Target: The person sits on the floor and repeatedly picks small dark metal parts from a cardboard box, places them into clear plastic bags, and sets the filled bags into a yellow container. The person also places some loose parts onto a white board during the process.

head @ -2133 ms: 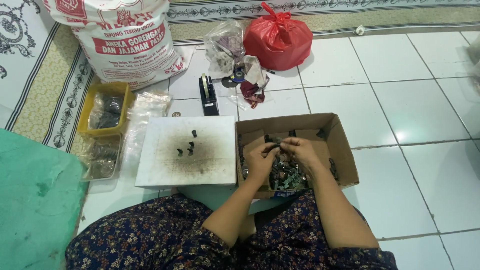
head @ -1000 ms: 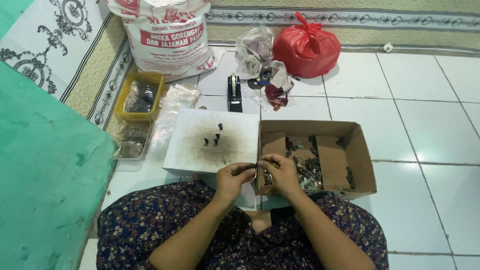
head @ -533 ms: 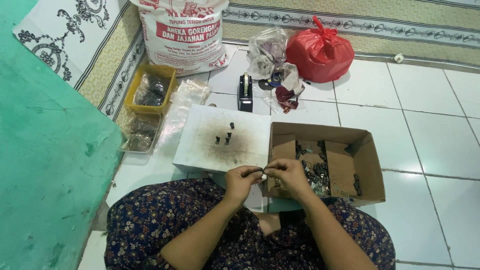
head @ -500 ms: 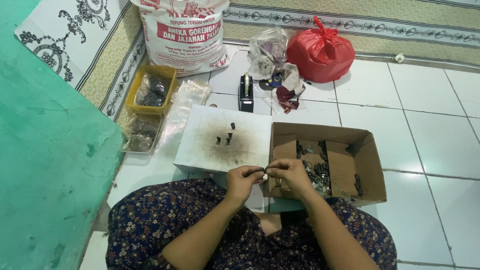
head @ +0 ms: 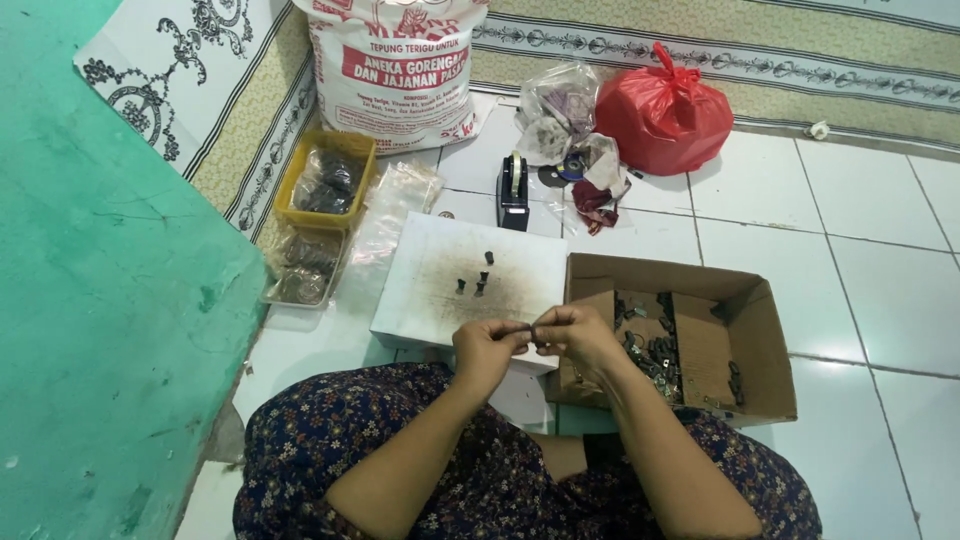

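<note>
My left hand (head: pixel 486 346) and my right hand (head: pixel 573 333) meet in front of me, fingertips pinched together on a small dark metal part (head: pixel 531 329) held between them. They hover over the near edge of a stained white board (head: pixel 425 290), on which several small dark parts (head: pixel 477 280) stand upright. Just right of my hands an open cardboard box (head: pixel 760 330) holds a heap of small metal pieces (head: pixel 655 352).
A black tape dispenser (head: pixel 513 190) stands beyond the board. A yellow tray (head: pixel 326 182) and a clear tray (head: pixel 300 275) of bagged parts lie at the left, by clear plastic bags (head: pixel 395 205). Farther back are a printed white sack (head: pixel 395 70), a red bag (head: pixel 663 110) and a green wall (head: pixel 90 320).
My hands left the cardboard box and came toward my lap, joined on a small part. The view shifted left, showing more green wall.
</note>
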